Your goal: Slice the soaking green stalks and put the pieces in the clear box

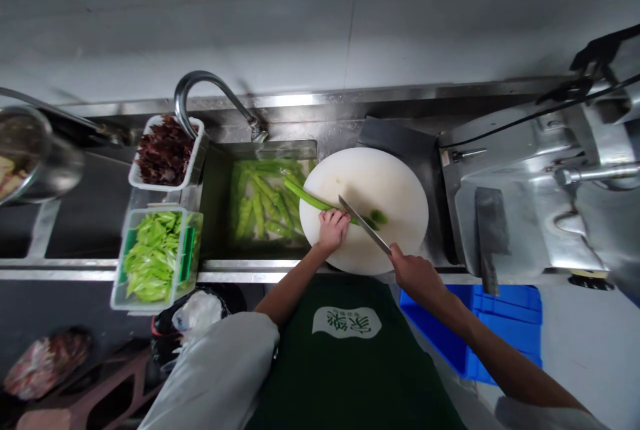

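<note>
On the round white cutting board (400, 183), my left hand (333, 228) is closed around a long green vegetable stalk (313, 201), whose far end sticks out over the sink. My right hand (413, 273) grips the handle of a kitchen knife (367, 227). The blade slants across the stalk, just right of my left fingers. Green cut pieces (379, 217) lie to the right of the blade. Left of the board, several green stalks (265, 200) sit in water in the sink (213, 223).
A curved faucet (215, 77) arches at the sink's back. To the left stand a white basket (193, 180) of dark red leaves and a clear container (173, 297) of sliced greens. A cleaver (491, 223) lies at right, above a blue crate (510, 323).
</note>
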Demonstrator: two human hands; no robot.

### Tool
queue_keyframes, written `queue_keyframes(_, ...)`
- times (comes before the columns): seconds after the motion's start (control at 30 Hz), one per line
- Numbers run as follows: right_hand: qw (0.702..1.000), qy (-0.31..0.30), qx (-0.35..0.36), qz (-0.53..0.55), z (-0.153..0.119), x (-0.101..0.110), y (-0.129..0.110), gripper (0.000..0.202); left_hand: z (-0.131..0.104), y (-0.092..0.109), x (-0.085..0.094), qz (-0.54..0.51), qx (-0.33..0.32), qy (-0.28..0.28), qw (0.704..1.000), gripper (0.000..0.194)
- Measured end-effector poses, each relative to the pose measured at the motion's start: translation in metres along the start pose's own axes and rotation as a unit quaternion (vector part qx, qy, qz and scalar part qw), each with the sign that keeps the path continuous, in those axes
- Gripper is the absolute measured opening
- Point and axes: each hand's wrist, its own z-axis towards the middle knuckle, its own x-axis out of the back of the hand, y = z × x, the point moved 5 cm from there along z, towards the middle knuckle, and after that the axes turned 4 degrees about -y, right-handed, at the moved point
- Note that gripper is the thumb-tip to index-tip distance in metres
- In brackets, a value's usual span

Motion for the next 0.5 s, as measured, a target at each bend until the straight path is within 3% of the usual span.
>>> queue_keyframes(0.1, 1.0, -0.008, -0.002, -0.003, 0.001, -0.006, -0.007, 0.035, 0.0, 0.002, -0.001, -0.003, 0.002, 0.007, 1.0, 0.021)
queue_keyframes(0.33, 0.999, -0.02, -0.005, 0.036, 0.039, -0.026, -0.014, 0.036, -0.002, -0.011, 0.01, -0.022, -0.01, 0.031, 0.999, 0.021)
queue_keyframes(0.5, 1.0, 0.004, -0.002, 0.023, 0.016, -0.007, -0.015, 0.035, -0.002, -0.02, 0.015, -0.017, -0.007, 0.027, 0.999, 0.02)
